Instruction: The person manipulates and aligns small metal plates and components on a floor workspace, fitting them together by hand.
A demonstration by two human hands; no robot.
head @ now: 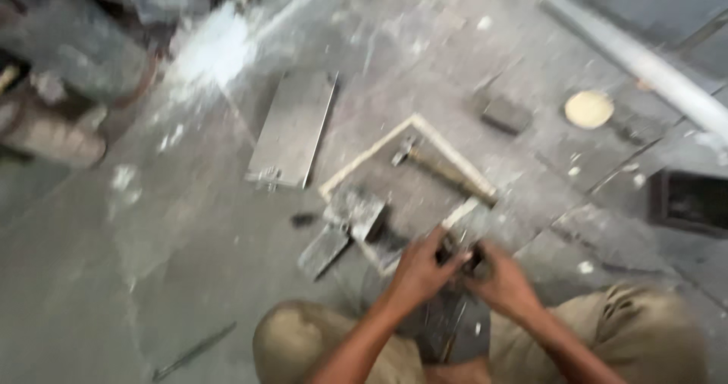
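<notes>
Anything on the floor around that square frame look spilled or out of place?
White powder is spread loose over the grey concrete floor at upper left. A wooden-handled hammer lies across the pale square frame. Both hands grip something dark, too blurred to identify.

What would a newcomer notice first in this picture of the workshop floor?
The two hands, left hand and right hand, meet low in the middle on a small dark object, too blurred to name. Just above them a pale square frame lies on the grey floor with a hammer across it; a flat metal plate lies to its left.
</notes>
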